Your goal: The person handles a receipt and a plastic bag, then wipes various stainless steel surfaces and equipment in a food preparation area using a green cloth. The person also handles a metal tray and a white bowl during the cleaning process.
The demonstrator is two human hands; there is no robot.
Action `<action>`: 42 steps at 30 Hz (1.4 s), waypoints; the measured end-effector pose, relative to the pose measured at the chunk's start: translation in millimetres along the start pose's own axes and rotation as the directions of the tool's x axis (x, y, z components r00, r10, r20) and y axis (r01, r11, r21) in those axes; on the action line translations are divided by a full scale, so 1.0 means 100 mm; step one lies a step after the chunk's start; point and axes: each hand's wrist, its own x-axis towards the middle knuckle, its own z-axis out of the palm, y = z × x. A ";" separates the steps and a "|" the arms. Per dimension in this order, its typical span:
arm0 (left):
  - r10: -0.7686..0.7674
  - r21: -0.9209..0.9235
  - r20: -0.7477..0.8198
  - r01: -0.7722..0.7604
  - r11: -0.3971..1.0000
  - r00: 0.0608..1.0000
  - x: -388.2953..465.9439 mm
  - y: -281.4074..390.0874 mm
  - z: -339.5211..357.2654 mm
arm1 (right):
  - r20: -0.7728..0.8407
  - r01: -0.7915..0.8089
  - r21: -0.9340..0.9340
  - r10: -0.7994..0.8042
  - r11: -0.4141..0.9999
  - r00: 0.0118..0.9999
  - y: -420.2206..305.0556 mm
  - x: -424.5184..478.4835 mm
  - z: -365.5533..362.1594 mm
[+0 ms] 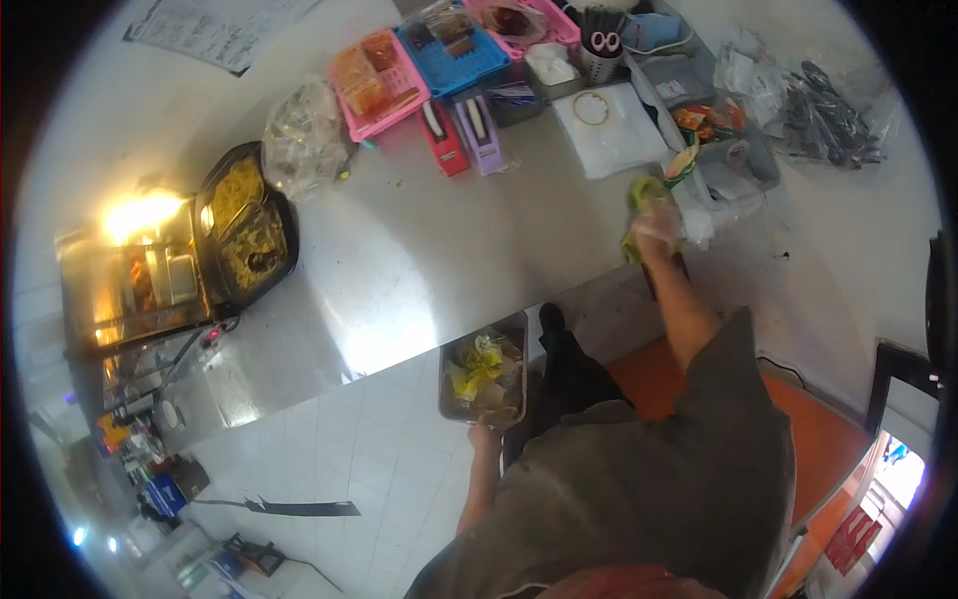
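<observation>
My right hand (658,222), which looks covered by a clear plastic glove, presses a yellow-green cloth (648,192) onto the right end of a stainless steel worktable (494,224). Some of the cloth sticks out below the hand. Under the table's front edge, my left hand (486,428) grips the near rim of a grey rectangular bin (444,389). Crumpled clear plastic and yellow-green scraps (479,368) lie inside it. The left fingers are partly hidden by the rim. Just beyond the cloth lies a stack of white plastic sheets or bags (614,138).
Red (447,142) and purple (480,138) tape dispensers stand before a pink basket (408,108) and a blue basket (479,71). Grey bins (756,168) with packets border my right hand. At left are a lit food warmer (142,277) and a black food container (251,224).
</observation>
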 end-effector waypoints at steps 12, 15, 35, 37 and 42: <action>-0.119 -0.419 -0.196 0.027 0.908 0.973 -0.04 0.46 -0.87 | 0.302 0.372 0.767 -0.806 0.523 0.510 -4.23 -2.26 -0.29; -0.017 -0.417 -0.123 -0.036 0.908 0.992 0.03 0.57 -1.21 | -0.169 0.379 0.625 -0.356 0.682 0.919 -3.06 -1.63 0.65; 0.035 -0.266 -0.298 -0.118 0.957 0.954 0.43 0.31 -2.19 | 0.218 -0.066 0.228 0.015 0.972 0.976 -5.27 1.59 0.48; 0.075 -0.215 -0.275 -0.138 0.967 0.959 0.44 0.34 -2.14 | 0.158 0.116 0.260 -0.160 0.959 0.974 -5.25 1.50 0.85; 0.102 0.267 -0.331 -0.010 0.964 0.938 0.15 0.80 -1.86 | 0.070 0.304 0.356 -0.349 0.884 0.934 -5.21 1.35 0.66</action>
